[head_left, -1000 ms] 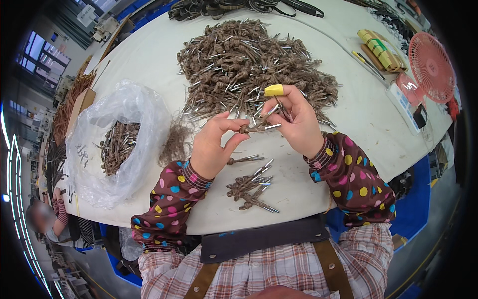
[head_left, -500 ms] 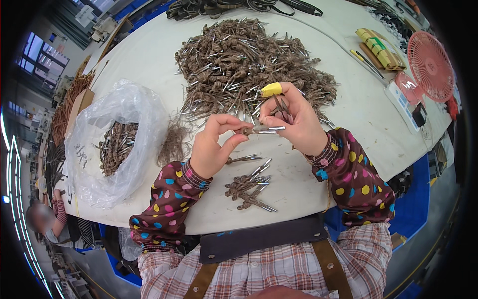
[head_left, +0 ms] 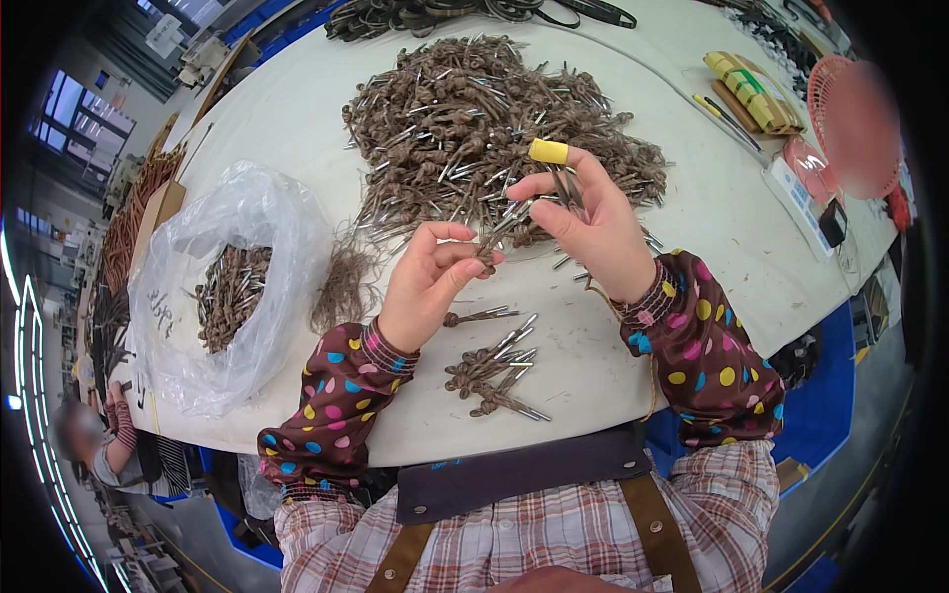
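Observation:
My left hand pinches a brown knotted cord between thumb and fingertips. Metal tips on that cord point up and to the right, to the fingers of my right hand; whether they touch is unclear. Tucked in my right hand is a dark pair of thread snips, blades upward. Yellow tape wraps one right fingertip. Just beyond both hands rises a large pile of similar knotted cords. Nearer me, a small group of knotted cords lies on the table.
An open clear plastic bag at left holds more knotted cords. Loose brown thread lies beside it. A pink fan, a white scale-like device and a yellow bundle stand right. Another person is far left.
The cord's metal tips have swung from pointing right to pointing up and right. My right hand has shifted slightly up and right, its thumb now raised.

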A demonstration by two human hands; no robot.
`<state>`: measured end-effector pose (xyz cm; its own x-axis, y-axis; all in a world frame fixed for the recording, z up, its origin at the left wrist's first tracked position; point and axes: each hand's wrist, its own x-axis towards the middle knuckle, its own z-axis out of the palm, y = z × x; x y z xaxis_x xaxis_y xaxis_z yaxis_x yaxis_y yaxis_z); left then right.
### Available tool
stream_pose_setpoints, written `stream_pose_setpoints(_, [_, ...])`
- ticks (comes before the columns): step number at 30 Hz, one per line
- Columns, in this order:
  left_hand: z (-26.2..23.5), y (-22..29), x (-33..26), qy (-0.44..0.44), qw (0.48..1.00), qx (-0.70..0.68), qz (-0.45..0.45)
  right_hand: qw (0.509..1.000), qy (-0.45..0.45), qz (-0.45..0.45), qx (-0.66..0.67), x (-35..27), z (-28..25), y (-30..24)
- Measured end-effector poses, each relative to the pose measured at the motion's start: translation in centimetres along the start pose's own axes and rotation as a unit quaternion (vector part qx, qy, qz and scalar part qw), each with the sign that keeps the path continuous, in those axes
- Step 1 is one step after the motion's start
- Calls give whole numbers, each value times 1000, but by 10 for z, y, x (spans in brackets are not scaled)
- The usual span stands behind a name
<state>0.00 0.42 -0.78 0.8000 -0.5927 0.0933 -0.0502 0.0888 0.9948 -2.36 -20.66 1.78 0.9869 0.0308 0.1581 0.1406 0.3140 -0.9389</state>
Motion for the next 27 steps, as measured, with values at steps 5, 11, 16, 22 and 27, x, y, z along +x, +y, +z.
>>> stream_pose_setpoints(5, [-3, -5, -1, 49, 991, 118, 44, 995, -83, -12, -48, -3, 5, 4])
stream_pose_setpoints(11, [3, -6, 1, 79, 995, 45, 46, 994, -41, -15, -100, -4, 9, 19])
stream_pose_setpoints(16, [4, -8, 1, 80, 995, -50, 27, 994, -22, -16, -107, -7, 12, 18])
stream_pose_setpoints(22, [3, -9, 2, 85, 996, -28, 24, 997, -15, 68, 30, -9, 14, 7])
stream_pose_setpoints(27, [-2, -8, 5, 61, 998, -5, 10, 988, -12, 85, 131, -6, 4, -4])
